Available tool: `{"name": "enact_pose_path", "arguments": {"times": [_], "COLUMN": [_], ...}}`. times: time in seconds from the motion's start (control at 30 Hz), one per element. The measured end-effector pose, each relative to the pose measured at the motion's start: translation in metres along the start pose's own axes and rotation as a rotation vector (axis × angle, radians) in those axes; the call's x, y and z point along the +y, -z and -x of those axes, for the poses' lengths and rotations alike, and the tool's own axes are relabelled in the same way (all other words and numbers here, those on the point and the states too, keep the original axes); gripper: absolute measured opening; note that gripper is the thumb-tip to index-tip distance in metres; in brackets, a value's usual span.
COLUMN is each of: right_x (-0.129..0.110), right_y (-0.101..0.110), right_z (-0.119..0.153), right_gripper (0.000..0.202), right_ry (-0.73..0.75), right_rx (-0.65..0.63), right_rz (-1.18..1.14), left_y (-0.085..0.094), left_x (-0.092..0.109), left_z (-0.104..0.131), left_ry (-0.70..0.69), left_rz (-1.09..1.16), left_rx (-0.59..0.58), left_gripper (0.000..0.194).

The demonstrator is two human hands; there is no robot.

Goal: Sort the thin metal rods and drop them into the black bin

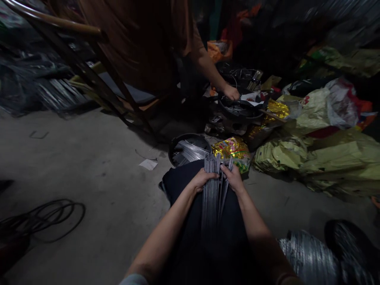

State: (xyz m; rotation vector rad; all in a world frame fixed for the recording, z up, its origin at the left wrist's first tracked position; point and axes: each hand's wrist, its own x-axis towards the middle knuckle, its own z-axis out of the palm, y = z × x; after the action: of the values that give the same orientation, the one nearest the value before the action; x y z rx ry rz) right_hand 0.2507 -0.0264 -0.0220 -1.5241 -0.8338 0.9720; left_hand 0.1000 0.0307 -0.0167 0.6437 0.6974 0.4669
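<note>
A bundle of thin grey metal rods (211,198) stands upright over the dark cloth on my lap (184,202). My left hand (203,179) is closed around the left, thicker part of the bundle, thumb across the front. With my right hand (233,177) I grip a few rods at the right side, which lean apart from the rest; their lower ends fade into shadow. Just beyond my knees, a round black basin (172,147) holds more rods, lying flat. A gold and green printed bag (234,149) touches the space beside it.
Ahead, a person in brown (133,43) sits on a chair (109,71), one hand (230,92) over another basin (246,114). Yellowish sacks (335,158) lie right, wrapped metal bundles (308,257) lower right. Coiled cable (59,213) and a paper scrap (148,164) lie on the floor.
</note>
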Motion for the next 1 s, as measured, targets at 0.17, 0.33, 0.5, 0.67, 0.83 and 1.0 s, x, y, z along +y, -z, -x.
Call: {"name": "enact_pose_path", "arguments": {"times": [0.17,0.33,0.5,0.67,0.83,1.0], "right_x": [0.0008,0.0003,-0.0009,-0.0007,-0.0023,-0.0009], "right_y": [0.0,0.0001,0.0005,0.0013,0.0015,0.0017], "right_z": [-0.0005,0.0003,0.0007,-0.0001,0.0005,0.0013], "right_gripper": [0.037,0.037,0.035,0.035,0.035,0.036], "right_ry": [-0.022,-0.036,-0.033,-0.013,-0.005,-0.022], "right_rx": [0.008,0.007,0.011,0.001,0.006,0.005], "right_rz": [0.009,0.004,-0.008,-0.003,0.021,-0.003], "left_y": [-0.0005,0.0002,-0.0008,-0.0001,0.0026,0.0019], "left_x": [0.0,-0.0013,-0.0004,-0.0014,-0.0036,-0.003], "left_z": [-0.0004,-0.0012,-0.0008,-0.0026,-0.0048,-0.0039], "left_ry": [0.0,-0.011,0.001,-0.001,-0.024,-0.021], "left_rz": [-0.006,-0.003,0.016,0.005,-0.009,-0.011], "left_rx": [0.008,0.014,-0.012,0.036,0.011,0.002], "left_gripper": [0.045,0.043,0.04,0.041,0.04,0.04]}}
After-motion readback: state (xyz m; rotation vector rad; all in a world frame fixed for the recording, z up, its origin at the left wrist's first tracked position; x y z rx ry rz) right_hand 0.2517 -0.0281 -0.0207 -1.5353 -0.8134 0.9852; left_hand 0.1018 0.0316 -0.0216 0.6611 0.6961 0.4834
